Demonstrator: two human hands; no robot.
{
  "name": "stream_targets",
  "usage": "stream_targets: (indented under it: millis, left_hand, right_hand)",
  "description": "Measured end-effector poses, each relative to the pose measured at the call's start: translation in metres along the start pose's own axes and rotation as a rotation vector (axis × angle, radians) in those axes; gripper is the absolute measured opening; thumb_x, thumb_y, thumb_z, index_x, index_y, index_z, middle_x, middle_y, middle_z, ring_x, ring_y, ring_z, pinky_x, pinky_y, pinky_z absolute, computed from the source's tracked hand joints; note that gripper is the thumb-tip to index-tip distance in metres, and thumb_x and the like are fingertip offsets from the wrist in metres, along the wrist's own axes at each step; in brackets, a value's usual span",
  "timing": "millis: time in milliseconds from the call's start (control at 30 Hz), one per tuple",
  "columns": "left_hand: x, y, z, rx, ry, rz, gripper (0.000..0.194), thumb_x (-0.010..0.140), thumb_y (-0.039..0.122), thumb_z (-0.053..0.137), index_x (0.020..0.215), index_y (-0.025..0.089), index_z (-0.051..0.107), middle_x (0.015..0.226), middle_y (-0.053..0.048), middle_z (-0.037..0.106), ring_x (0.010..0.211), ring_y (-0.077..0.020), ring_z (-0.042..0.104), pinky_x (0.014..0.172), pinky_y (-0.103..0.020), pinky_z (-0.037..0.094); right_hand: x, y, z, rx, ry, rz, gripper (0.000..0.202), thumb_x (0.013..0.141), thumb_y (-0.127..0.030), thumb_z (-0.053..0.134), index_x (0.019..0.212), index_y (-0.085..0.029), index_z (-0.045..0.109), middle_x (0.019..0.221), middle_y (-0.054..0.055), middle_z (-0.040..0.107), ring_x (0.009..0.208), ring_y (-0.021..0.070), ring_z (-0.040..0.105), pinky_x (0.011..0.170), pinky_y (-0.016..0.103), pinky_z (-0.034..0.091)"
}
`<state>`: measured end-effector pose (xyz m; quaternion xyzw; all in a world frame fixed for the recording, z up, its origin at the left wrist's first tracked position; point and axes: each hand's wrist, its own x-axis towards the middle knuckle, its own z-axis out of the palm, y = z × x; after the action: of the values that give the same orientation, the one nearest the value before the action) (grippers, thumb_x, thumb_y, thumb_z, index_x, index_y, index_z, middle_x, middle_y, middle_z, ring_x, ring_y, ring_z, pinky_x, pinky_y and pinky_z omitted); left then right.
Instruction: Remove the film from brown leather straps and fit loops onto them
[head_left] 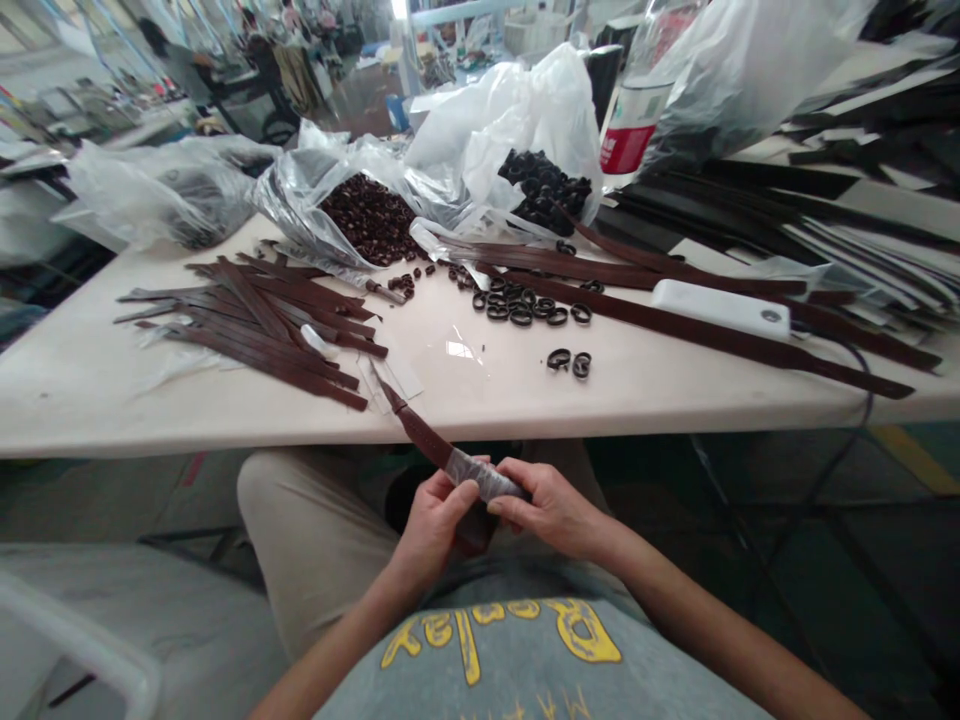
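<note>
Both hands (439, 515) (551, 507) grip the plastic-wrapped brown strap (426, 435); black rings (519, 303) lie on the table (495, 400)

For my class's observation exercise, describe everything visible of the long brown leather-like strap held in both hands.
The dark brown, leather-like strap is long, flat and slightly curved, slanting away leftward; its narrow far end reaches over the cream, flat-topped table. Crinkled, clear plastic film wraps the stretch gripped by the bare left hand and bare right hand. Its near end is unclear.
</note>
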<state>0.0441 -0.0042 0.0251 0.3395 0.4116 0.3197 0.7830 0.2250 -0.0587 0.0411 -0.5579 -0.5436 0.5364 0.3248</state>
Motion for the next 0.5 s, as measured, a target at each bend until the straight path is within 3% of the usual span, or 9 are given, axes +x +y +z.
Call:
stream_targets:
  millis: [100, 200, 267, 500]
  left_hand:
    - [-0.002, 0.002, 0.006, -0.043, 0.086, 0.055, 0.027, 0.074, 0.038, 0.080, 0.084, 0.013, 0.075, 0.081, -0.005, 0.074, 0.072, -0.0150, 0.066, 0.070, -0.024, 0.052]
    - [0.003, 0.017, 0.004, -0.117, 0.180, 0.157, 0.027, 0.068, 0.037, 0.084, 0.077, 0.014, 0.075, 0.078, -0.003, 0.073, 0.072, -0.0127, 0.065, 0.071, -0.022, 0.052]
    - [0.007, 0.028, -0.001, -0.143, 0.210, 0.222, 0.027, 0.066, 0.036, 0.086, 0.075, 0.014, 0.074, 0.077, -0.003, 0.073, 0.072, -0.0126, 0.065, 0.072, -0.022, 0.052]
    - [0.016, 0.057, -0.018, -0.179, 0.247, 0.440, 0.032, 0.070, 0.044, 0.083, 0.080, 0.015, 0.074, 0.081, -0.003, 0.075, 0.076, -0.0140, 0.069, 0.069, -0.022, 0.055]
  right_hand:
    - [-0.003, 0.000, -0.002, 0.036, -0.038, -0.001, 0.032, 0.078, -0.024, 0.070, 0.109, -0.019, 0.063, 0.084, -0.002, 0.066, 0.073, 0.0151, 0.061, 0.064, 0.023, 0.045]
    - [-0.009, 0.007, -0.002, 0.022, -0.109, 0.087, 0.013, 0.086, -0.031, 0.062, 0.089, -0.018, 0.063, 0.065, -0.004, 0.060, 0.057, 0.0125, 0.056, 0.053, 0.021, 0.041]
    - [-0.012, 0.012, -0.001, 0.009, -0.125, 0.110, 0.022, 0.091, -0.034, 0.055, 0.075, -0.019, 0.057, 0.057, -0.005, 0.055, 0.049, 0.0108, 0.051, 0.048, 0.021, 0.037]
    - [-0.014, 0.016, 0.003, -0.054, -0.098, 0.090, 0.024, 0.091, -0.033, 0.055, 0.072, -0.019, 0.053, 0.057, -0.005, 0.055, 0.049, 0.0107, 0.050, 0.049, 0.021, 0.037]
